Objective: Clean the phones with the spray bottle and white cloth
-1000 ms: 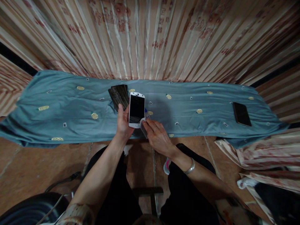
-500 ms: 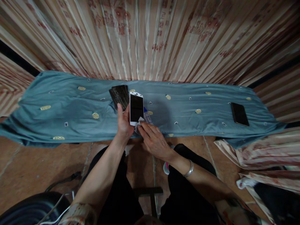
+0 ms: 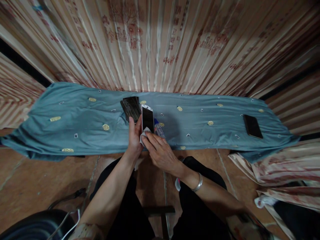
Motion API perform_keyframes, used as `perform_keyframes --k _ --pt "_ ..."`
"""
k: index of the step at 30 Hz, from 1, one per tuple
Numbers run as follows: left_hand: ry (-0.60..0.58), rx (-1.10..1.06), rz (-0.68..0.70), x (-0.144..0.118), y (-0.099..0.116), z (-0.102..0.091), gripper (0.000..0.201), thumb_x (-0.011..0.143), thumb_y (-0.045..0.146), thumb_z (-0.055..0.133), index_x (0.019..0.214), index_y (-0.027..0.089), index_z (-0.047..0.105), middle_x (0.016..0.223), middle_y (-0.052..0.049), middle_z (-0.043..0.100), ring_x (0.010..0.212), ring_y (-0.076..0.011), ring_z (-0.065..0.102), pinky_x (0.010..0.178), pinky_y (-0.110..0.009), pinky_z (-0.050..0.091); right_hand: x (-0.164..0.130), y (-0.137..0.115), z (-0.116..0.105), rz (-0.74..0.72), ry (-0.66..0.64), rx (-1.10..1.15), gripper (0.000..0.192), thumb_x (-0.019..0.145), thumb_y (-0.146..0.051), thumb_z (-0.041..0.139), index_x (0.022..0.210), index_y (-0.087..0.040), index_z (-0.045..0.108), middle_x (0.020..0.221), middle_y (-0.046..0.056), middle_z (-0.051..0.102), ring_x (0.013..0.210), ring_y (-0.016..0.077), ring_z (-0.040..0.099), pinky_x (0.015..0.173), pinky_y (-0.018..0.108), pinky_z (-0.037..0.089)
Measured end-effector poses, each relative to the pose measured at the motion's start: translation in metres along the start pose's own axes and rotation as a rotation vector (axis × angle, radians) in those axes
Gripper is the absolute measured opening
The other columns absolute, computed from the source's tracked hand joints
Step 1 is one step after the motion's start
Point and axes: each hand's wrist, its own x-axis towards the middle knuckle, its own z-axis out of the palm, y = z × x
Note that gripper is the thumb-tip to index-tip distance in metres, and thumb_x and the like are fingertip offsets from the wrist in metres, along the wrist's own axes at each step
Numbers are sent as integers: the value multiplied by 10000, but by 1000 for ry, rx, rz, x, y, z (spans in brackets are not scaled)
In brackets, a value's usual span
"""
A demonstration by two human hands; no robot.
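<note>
A white smartphone (image 3: 147,117) with a dark screen is gripped along its left side by my left hand (image 3: 135,137), whose thumb stands up beside it. My right hand (image 3: 161,150) pinches a pale wiping cloth (image 3: 144,134) against the lower end of the phone, covering that end. Just beyond my left thumb lies a stack of dark phones (image 3: 131,108) on the cloth-covered table. A clear bottle with a blue cap (image 3: 159,128) lies behind my right fingers, partly hidden by them.
Teal patterned fabric (image 3: 190,133) covers the long narrow table. Another dark phone (image 3: 253,126) lies near its right end. A pleated curtain (image 3: 155,46) hangs along the far edge. At the lower left are a round black object (image 3: 35,225) and cables.
The phone has turned slightly, showing its screen at a steeper angle. The cloth has shifted over its lower left corner with my right hand. The whole view has tilted a little.
</note>
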Motion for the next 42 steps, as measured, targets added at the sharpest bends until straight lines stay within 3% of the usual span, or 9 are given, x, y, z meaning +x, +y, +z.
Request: perform_keyframes --k 8,11,15,20,27,36,42 --pt "25 -19 7 -5 -3 -9 496 961 591 461 1118 225 757 1228 -72 766 1301 -258 632 1086 -365 513 15 5 2 5 82 -56 469 976 -89 407 1421 -37 546 1452 218 594 1335 272 535 1072 409 489" --pt "49 -27 -48 -7 -4 -11 510 953 598 477 1129 205 749 1217 -83 765 1294 -257 637 1100 -380 505 19 10 4 39 82 -86 482 969 -84 423 1436 -51 536 1460 211 591 1334 274 537 1051 405 501" --pt "-31 -29 -115 -12 -8 -10 601 974 610 427 1264 160 699 1279 -117 735 1377 -275 567 1161 -430 448 25 18 8 88 68 -110 510 971 -92 443 1478 -66 499 1499 218 555 1358 287 523 1068 430 494" --pt "-134 -12 -99 -18 -14 -8 561 984 571 450 1334 194 673 1379 -105 687 1465 -279 471 1208 -438 387 34 32 10 202 26 -92 513 985 -100 446 1496 -109 494 1553 220 497 1406 287 491 1103 461 474" --pt "-164 51 -85 -20 -19 -13 495 965 557 525 1226 191 735 1397 -92 678 1509 -281 404 1228 -440 355 40 44 11 276 34 -84 535 973 -80 416 1503 -110 488 1561 196 498 1416 284 485 1110 471 463" --pt "-164 70 -84 -21 -19 -10 487 1000 520 464 1191 173 747 1361 -86 703 1501 -266 419 1235 -418 342 40 49 13 332 62 -59 528 984 -105 402 1505 -106 487 1526 174 545 1368 286 515 1119 479 447" --pt "-171 33 -100 -22 -18 -14 518 967 557 514 1241 174 730 1356 -105 703 1456 -308 479 1199 -455 399 40 53 17 343 60 -39 529 1004 -134 380 1526 -91 454 1506 204 555 1376 286 511 1125 499 444"
